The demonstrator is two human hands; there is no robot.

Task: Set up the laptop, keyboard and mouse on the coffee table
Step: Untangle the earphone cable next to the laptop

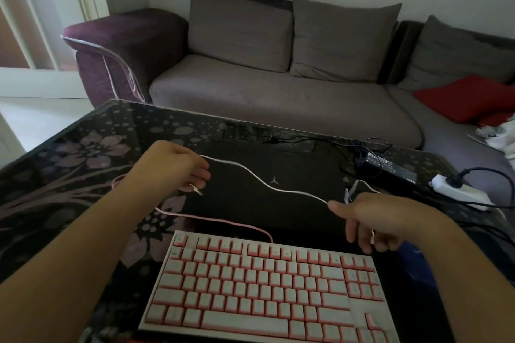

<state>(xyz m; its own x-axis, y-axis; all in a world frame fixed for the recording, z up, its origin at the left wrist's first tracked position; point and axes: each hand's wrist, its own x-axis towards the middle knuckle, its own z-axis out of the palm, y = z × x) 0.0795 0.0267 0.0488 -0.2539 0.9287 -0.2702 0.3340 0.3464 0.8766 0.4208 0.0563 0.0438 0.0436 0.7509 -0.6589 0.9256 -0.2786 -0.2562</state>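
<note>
Closed black laptop [274, 184] lies mid-table on the dark floral glass coffee table [83, 153], white-and-pink keyboard [267, 287] at near edge. L hand [178, 167] & R hand [370, 220] each pinch the thin white cable [267, 188] stretched over the lid; mouse not clearly visible

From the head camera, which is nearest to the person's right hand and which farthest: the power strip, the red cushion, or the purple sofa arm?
Measured from the right hand:
1. The white power strip, on the coffee table just to its right.
2. The red cushion, on the sofa seat beyond the table, far right.
3. The purple sofa arm, across the table at the far left.
</note>
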